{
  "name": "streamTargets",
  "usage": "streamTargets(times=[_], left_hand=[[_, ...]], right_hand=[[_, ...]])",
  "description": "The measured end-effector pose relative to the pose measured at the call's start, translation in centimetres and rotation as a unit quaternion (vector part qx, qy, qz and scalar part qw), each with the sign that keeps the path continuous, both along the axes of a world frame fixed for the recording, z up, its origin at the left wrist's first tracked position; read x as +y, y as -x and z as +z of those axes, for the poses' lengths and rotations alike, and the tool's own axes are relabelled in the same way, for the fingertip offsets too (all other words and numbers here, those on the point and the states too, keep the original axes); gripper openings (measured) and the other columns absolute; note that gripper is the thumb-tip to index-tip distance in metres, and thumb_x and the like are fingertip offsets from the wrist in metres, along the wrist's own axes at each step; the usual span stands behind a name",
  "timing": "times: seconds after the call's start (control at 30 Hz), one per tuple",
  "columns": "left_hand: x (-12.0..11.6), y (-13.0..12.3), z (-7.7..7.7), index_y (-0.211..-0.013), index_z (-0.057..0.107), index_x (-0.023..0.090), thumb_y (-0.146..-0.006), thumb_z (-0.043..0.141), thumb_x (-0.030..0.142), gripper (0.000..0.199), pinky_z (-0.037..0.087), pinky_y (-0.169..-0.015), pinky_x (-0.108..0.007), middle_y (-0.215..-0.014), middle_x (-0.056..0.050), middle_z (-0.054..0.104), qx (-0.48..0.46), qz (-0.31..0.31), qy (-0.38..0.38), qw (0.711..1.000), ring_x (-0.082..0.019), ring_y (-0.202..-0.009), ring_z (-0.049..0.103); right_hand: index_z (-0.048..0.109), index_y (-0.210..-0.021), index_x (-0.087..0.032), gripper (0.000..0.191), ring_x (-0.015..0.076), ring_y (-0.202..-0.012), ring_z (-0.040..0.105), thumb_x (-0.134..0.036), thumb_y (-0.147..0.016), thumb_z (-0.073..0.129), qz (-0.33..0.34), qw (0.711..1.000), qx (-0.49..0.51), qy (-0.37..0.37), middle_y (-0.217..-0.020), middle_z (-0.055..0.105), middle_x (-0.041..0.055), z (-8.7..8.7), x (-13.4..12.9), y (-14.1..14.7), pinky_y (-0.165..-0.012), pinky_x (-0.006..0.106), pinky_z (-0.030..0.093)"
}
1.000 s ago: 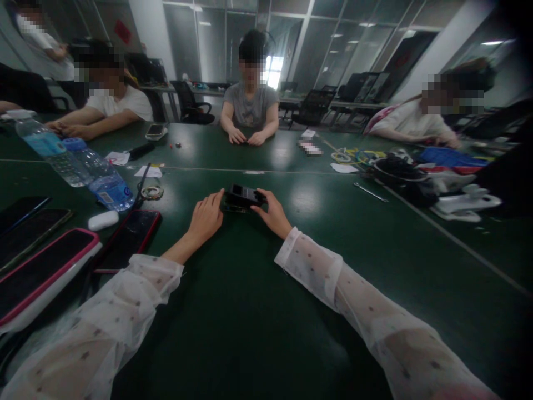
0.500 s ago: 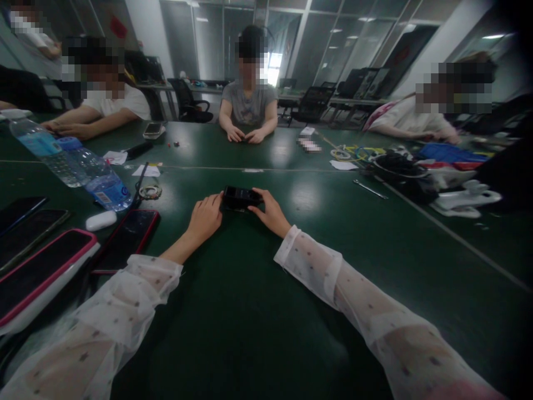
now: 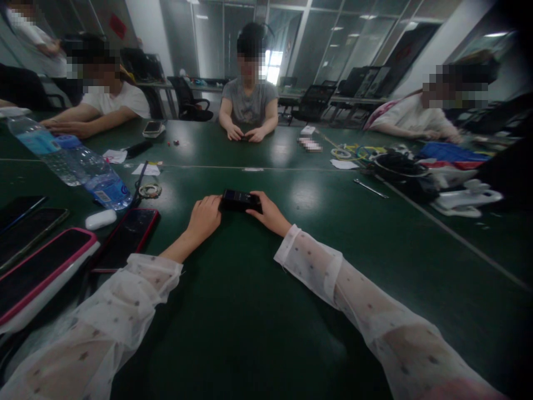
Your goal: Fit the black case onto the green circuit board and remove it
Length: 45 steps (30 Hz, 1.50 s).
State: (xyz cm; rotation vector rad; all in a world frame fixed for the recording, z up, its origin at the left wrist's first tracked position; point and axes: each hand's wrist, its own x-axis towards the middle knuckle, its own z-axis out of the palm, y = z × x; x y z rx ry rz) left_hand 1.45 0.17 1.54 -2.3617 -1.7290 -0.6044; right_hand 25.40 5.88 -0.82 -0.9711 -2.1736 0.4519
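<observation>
A small, black, box-shaped device [image 3: 239,201] is held near the centre of the frame, at the dark green counter [image 3: 250,311]; whether its underside is resting there cannot be told. Its long axis is laid from left to right, the right end slightly lower. It is flanked closely by both hands, neither being clearly nearer. Its left end is touched by the bent, close-set fingers of the left hand [image 3: 204,214]; the thumb is hidden, so whether anything is pinched there cannot be told. Its right end is pinched between the thumb and fingers of the right hand [image 3: 270,213].

One device is counted between the hands. At the left of the frame, two clear plastic bottles [image 3: 102,176], four flat, dark-screened phones [image 3: 129,233] and one white, rounded case [image 3: 100,219] are seen; at the right, one slim silver wrench [image 3: 370,189]. Four other people [image 3: 250,103] are seen across the top.
</observation>
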Motion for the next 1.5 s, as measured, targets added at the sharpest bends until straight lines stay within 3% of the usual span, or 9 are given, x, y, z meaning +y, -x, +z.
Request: streamTargets(times=[0.53, 0.73, 0.87, 1.1, 1.5], left_hand=[[0.0, 0.2, 0.2, -0.126, 0.057, 0.011, -0.088, 0.041, 0.007, 0.041, 0.046, -0.098, -0.042, -0.124, -0.014, 0.064, -0.016, -0.006, 0.014, 1.000, -0.026, -0.115, 0.058], [0.2, 0.2, -0.5, -0.137, 0.049, 0.009, -0.089, 0.044, 0.010, 0.048, 0.044, -0.101, -0.045, -0.136, -0.017, 0.057, -0.005, 0.024, -0.001, 1.000, -0.028, -0.122, 0.054], [0.6, 0.5, -1.1, -0.127, 0.060, 0.011, -0.092, 0.043, 0.013, 0.040, 0.044, -0.101, -0.048, -0.139, -0.016, 0.055, 0.021, 0.012, 0.021, 0.999, -0.030, -0.128, 0.050], [0.6, 0.6, -1.1, -0.129, 0.059, 0.013, -0.091, 0.043, 0.012, 0.042, 0.046, -0.101, -0.048, -0.140, -0.014, 0.055, 0.026, -0.002, 0.025, 0.999, -0.030, -0.127, 0.050], [0.3, 0.2, -0.5, -0.147, 0.036, 0.009, -0.091, 0.040, 0.011, 0.056, 0.042, -0.102, -0.044, -0.138, -0.016, 0.055, 0.009, -0.008, 0.009, 1.000, -0.028, -0.124, 0.051]], right_hand=[[0.041, -0.134, -0.022, 0.054, 0.0291, -0.119, 0.058, -0.026, -0.087, 0.066, 0.004, 1.000, 0.012, 0.020, -0.128, 0.056, 0.0124, 0.1, 0.1, -0.3, -0.102, 0.053, 0.048], [0.042, -0.133, -0.023, 0.054, 0.0286, -0.119, 0.058, -0.026, -0.086, 0.067, 0.006, 1.000, 0.016, 0.020, -0.129, 0.055, 0.0114, 0.0, 0.2, -0.4, -0.103, 0.053, 0.048], [0.042, -0.133, -0.023, 0.054, 0.0284, -0.118, 0.059, -0.026, -0.086, 0.067, 0.011, 0.999, 0.023, 0.029, -0.128, 0.056, 0.0120, 0.1, 0.2, -0.3, -0.102, 0.052, 0.048], [0.043, -0.131, -0.023, 0.053, 0.0276, -0.116, 0.060, -0.024, -0.084, 0.068, 0.018, 0.998, 0.038, 0.037, -0.126, 0.057, 0.0105, -0.1, 0.5, -0.3, -0.101, 0.051, 0.049], [0.041, -0.134, -0.024, 0.058, 0.0279, -0.120, 0.058, -0.026, -0.084, 0.069, 0.004, 0.997, 0.065, 0.046, -0.129, 0.056, 0.0114, -0.3, 0.8, -0.4, -0.102, 0.051, 0.048]])
